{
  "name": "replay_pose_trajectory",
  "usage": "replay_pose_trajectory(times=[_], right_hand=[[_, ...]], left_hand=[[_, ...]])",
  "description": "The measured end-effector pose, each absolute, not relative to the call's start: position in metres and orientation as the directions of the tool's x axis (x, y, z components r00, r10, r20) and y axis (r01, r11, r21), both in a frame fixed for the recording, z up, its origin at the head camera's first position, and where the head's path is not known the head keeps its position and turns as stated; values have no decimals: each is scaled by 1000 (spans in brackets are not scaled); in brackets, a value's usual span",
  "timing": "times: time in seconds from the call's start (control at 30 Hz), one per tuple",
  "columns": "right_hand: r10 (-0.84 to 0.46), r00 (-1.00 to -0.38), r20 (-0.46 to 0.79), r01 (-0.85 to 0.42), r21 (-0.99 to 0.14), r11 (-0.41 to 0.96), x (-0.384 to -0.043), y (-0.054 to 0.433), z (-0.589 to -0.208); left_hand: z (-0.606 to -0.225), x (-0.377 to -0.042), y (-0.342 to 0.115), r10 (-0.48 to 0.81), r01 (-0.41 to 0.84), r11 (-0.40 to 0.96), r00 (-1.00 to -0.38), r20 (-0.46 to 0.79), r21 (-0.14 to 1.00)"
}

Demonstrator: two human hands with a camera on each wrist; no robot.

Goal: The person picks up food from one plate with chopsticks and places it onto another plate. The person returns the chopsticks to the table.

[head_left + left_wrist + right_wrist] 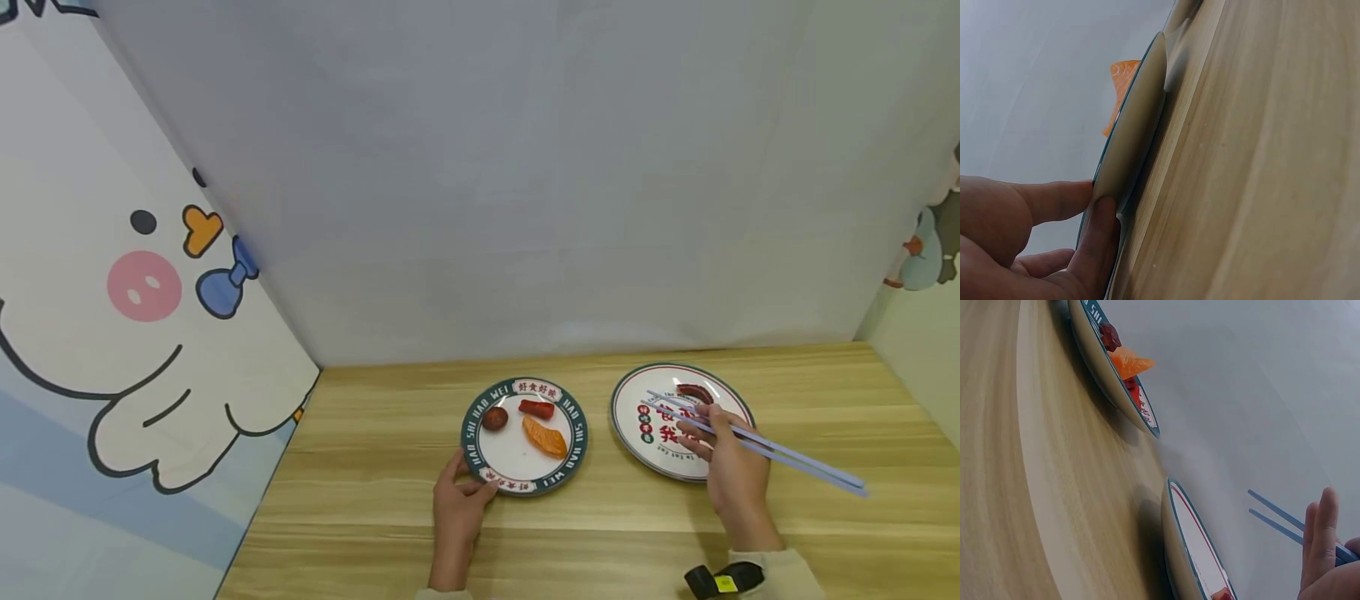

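Observation:
My left hand (459, 500) holds the near-left rim of a green-rimmed plate (471, 429), thumb at the rim and fingers against the pale underside in the left wrist view. On that plate lie a round brown piece (495, 418), a red piece (537, 409) and an orange salmon-like slice (545, 437) with pale stripes. A pair of light blue chopsticks (813, 468) is gripped in my right hand (738, 467), above the second plate (637, 392), which is white with red lettering. Their tips point left, apart, with nothing between them. A curved dark red piece (696, 392) lies at this plate's far side.
Both plates stand side by side on a wood-grain table (360, 500), a gap between them. Behind it rises a plain grey backdrop (525, 183). A cartoon-printed panel (67, 208) borders the left side. A black band (705, 581) is around the right wrist.

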State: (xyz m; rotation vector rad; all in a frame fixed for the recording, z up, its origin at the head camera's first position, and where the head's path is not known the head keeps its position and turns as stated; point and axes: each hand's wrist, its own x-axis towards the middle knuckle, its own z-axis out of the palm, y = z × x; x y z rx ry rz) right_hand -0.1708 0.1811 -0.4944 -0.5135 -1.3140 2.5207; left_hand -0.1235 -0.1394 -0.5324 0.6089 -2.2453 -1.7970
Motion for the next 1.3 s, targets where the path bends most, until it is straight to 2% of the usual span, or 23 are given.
replay_pose_trajectory(times=[0.47,0.77,1.3], right_hand=[[267,-962,-63,-101,-825,-557,-161,165,-503],[235,-968,-88,-41,-870,-492,-157,151,-508],[179,-980,-85,-11,-878,-479,-151,124,-520]], left_hand=[[-533,-123,-140,-434,-192,185,-896,-95,964],[-534,-124,-139,-436,-219,179,-892,-122,959],[-537,-125,-140,-440,-207,177,-891,-111,962]])
